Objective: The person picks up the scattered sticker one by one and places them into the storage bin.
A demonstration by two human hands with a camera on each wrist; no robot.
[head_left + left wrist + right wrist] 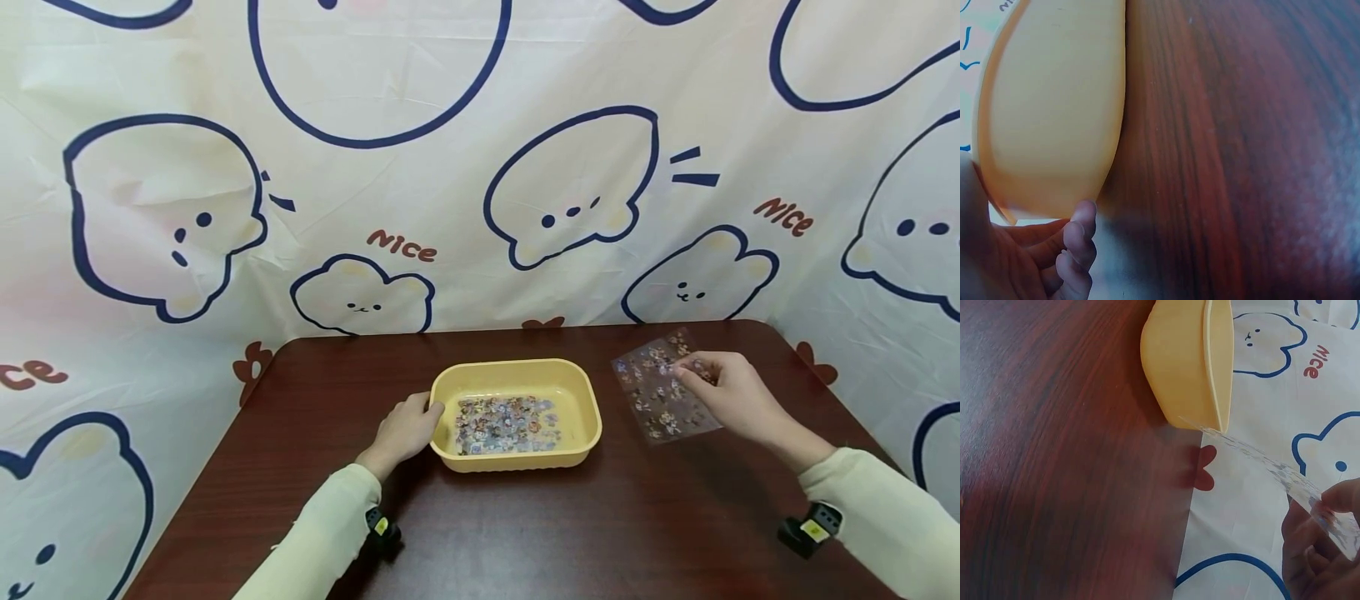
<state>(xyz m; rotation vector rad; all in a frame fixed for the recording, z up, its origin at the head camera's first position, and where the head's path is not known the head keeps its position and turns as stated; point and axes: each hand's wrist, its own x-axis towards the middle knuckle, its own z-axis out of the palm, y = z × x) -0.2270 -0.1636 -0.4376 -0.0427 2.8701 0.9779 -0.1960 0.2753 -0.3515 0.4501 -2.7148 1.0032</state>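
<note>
A yellow plastic basin (517, 462) stands on the table, with a layer of small colourful sticker-like pieces (506, 425) on its floor. My left hand (405, 429) grips the basin's left end, thumb over the rim and fingers (1075, 237) against the outside. To the right of the basin, my right hand (731, 396) pinches a thin clear plastic sheet (656, 396) dotted with small printed figures. Seen nearly edge-on in the right wrist view, the clear sheet (1272, 469) lies between thumb and fingers. I cannot tell whether it is a single sheet or a bag.
The dark brown wooden table (600, 533) has rounded far corners. A white cloth (450, 192) with blue-outlined cartoon animals hangs behind it and along both sides. Black devices are strapped to both wrists.
</note>
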